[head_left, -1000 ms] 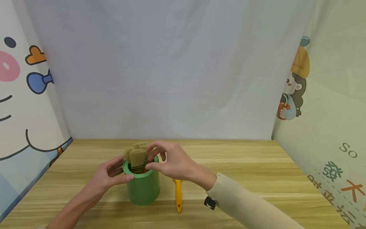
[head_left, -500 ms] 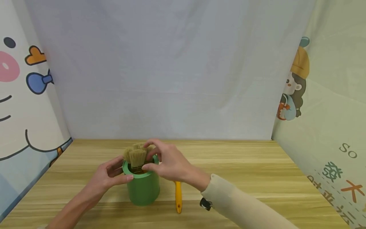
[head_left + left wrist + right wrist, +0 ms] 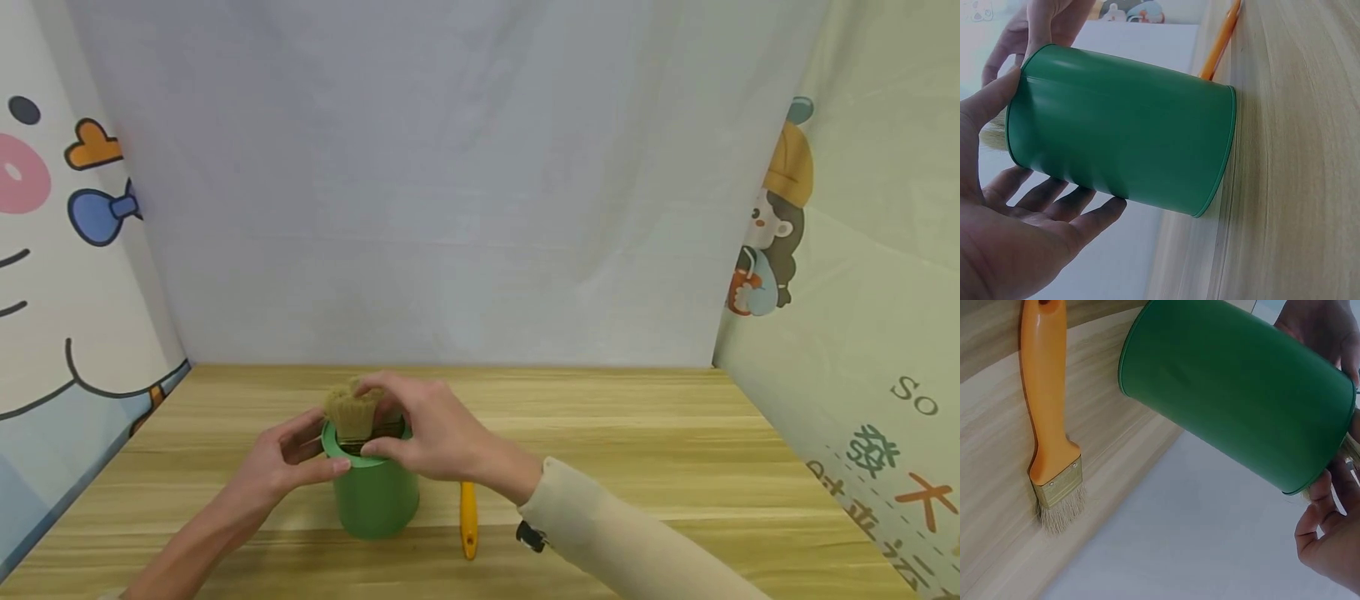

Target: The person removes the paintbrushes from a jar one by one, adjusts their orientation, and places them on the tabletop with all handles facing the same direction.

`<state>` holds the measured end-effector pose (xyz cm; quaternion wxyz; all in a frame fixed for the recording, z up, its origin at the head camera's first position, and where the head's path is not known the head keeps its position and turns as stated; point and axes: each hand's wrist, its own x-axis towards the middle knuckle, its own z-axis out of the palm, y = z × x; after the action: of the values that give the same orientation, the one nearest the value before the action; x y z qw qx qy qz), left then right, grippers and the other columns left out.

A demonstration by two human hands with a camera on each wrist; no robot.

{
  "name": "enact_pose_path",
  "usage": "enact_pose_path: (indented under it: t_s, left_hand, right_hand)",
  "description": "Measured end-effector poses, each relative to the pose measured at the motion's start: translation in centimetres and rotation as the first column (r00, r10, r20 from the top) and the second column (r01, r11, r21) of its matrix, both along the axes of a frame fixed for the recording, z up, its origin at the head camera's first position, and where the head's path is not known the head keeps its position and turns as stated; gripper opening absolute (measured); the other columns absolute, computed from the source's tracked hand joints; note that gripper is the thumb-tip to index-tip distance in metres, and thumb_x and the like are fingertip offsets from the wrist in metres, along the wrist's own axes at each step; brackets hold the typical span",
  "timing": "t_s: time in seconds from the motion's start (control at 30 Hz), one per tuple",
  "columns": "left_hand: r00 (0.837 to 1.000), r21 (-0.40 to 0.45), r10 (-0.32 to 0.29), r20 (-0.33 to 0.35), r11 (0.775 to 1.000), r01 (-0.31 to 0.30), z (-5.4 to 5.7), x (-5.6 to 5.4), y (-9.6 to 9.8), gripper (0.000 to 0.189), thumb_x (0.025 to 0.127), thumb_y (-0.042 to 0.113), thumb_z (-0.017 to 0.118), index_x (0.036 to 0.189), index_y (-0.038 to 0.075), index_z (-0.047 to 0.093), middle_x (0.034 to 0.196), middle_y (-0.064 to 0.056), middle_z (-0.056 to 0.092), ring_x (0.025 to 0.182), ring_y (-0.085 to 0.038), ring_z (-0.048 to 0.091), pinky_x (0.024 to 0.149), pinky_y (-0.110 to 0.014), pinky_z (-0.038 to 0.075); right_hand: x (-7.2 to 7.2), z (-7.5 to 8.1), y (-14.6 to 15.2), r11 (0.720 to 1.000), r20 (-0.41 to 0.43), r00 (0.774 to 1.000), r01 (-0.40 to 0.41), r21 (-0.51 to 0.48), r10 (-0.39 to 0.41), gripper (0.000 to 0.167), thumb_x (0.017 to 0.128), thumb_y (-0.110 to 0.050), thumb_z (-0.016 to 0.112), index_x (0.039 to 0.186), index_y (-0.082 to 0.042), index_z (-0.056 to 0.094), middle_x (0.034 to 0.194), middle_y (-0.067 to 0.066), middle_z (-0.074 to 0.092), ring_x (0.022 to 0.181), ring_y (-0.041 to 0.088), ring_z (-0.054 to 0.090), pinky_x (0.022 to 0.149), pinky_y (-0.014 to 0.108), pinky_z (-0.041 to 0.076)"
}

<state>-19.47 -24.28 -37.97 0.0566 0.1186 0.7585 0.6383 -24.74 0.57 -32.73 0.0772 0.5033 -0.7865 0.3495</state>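
Note:
A green cylindrical container (image 3: 375, 497) stands upright on the table, with several paintbrushes (image 3: 351, 413) in it, bristles up. My left hand (image 3: 281, 462) holds it from the left, thumb at the front of the rim and fingers round the side; the left wrist view shows the container's wall (image 3: 1116, 131) between thumb and fingers. Over the opening, my right hand (image 3: 435, 429) has thumb and fingers curled about a paintbrush among the bristles. Its exact grip is partly hidden. A paintbrush with an orange handle (image 3: 1045, 381) lies on the table right of the container.
The wooden table (image 3: 637, 475) runs back to a pale cloth backdrop (image 3: 465, 183). Printed cloths hang at the left (image 3: 67, 275) and right (image 3: 847, 275) sides.
My right hand has shifted a little left over the container's opening. The front bristles have moved slightly left, uncovering a metal band behind. The left hand and container have stayed still.

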Motion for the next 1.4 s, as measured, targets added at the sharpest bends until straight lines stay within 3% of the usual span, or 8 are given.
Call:
enact_pose_path:
  t_s: [0.13, 0.27, 0.57, 0.77, 1.0, 1.23, 1.4]
  left_hand:
    - [1.000, -0.001, 0.001, 0.002, 1.000, -0.001, 0.10, 0.00, 0.00, 0.087, 0.099, 0.020, 0.072, 0.166, -0.002, 0.021, 0.166, -0.029, 0.029, 0.148, -0.051, 0.034, 0.109, -0.054, 0.048]
    - [1.000, 0.003, 0.000, 0.010, 1.000, 0.000, 0.18, 0.02, -0.01, 0.087, 0.100, 0.020, 0.072, 0.167, -0.002, 0.021, 0.166, -0.028, 0.029, 0.148, -0.051, 0.034, 0.108, -0.052, 0.049]
    - [1.000, 0.009, -0.009, -0.005, 1.000, 0.009, 0.12, 0.03, 0.09, 0.081, 0.100, 0.019, 0.072, 0.166, 0.001, 0.027, 0.164, -0.027, 0.034, 0.147, -0.050, 0.037, 0.105, -0.050, 0.051]
    - [1.000, 0.008, -0.002, -0.002, 1.000, 0.002, 0.17, 0.05, 0.08, 0.084, 0.100, 0.019, 0.072, 0.166, -0.001, 0.025, 0.164, -0.028, 0.033, 0.147, -0.051, 0.037, 0.105, -0.049, 0.051]
    - [1.000, 0.003, -0.006, 0.014, 1.000, 0.006, 0.17, 0.00, 0.05, 0.087, 0.100, 0.020, 0.072, 0.166, -0.002, 0.021, 0.165, -0.030, 0.029, 0.148, -0.052, 0.034, 0.107, -0.051, 0.050]
    - [1.000, 0.009, -0.008, 0.010, 1.000, 0.008, 0.19, 0.00, 0.09, 0.082, 0.100, 0.019, 0.071, 0.166, 0.000, 0.026, 0.165, -0.028, 0.032, 0.148, -0.051, 0.035, 0.106, -0.050, 0.051]
    - [1.000, 0.013, -0.010, 0.000, 1.000, 0.010, 0.14, 0.02, 0.07, 0.082, 0.101, 0.019, 0.071, 0.166, 0.000, 0.026, 0.165, -0.028, 0.032, 0.148, -0.051, 0.035, 0.106, -0.050, 0.051]
  right_hand:
    - [-0.12, -0.18, -0.27, 0.999, 0.003, 0.999, -0.038, -0.026, 0.038, 0.056, 0.091, -0.009, 0.086, 0.139, -0.006, 0.057, 0.106, 0.006, 0.075, 0.089, 0.002, 0.069, 0.072, 0.022, 0.056]
    - [-0.20, -0.44, -0.46, 0.997, 0.025, 0.998, -0.052, -0.057, 0.054, 0.052, 0.093, -0.006, 0.082, 0.138, -0.007, 0.057, 0.099, 0.007, 0.077, 0.081, -0.001, 0.066, 0.068, 0.017, 0.050]
    - [-0.25, -0.76, -0.19, 0.993, 0.102, 0.993, -0.052, -0.102, 0.063, 0.048, 0.097, -0.003, 0.076, 0.140, -0.008, 0.056, 0.100, 0.008, 0.078, 0.064, 0.005, 0.054, 0.060, 0.021, 0.042]
    - [-0.27, -0.80, -0.05, 0.994, 0.101, 0.993, -0.051, -0.097, 0.061, 0.048, 0.097, -0.003, 0.076, 0.141, -0.008, 0.057, 0.102, 0.009, 0.078, 0.075, 0.003, 0.063, 0.062, 0.023, 0.045]
    - [-0.48, -0.85, -0.25, 0.996, 0.053, 0.996, -0.062, -0.066, 0.066, 0.052, 0.094, -0.003, 0.080, 0.141, -0.007, 0.057, 0.113, 0.010, 0.075, 0.092, 0.000, 0.070, 0.075, 0.018, 0.056]
    - [-0.42, -0.77, -0.20, 0.995, 0.019, 0.996, -0.081, -0.063, 0.082, 0.052, 0.094, -0.002, 0.080, 0.141, -0.006, 0.057, 0.117, 0.011, 0.074, 0.092, 0.000, 0.070, 0.075, 0.017, 0.056]
    - [-0.34, -0.60, -0.13, 0.996, 0.016, 0.997, -0.075, -0.057, 0.076, 0.050, 0.095, -0.002, 0.079, 0.140, -0.007, 0.058, 0.111, 0.010, 0.075, 0.088, -0.001, 0.069, 0.069, 0.023, 0.056]
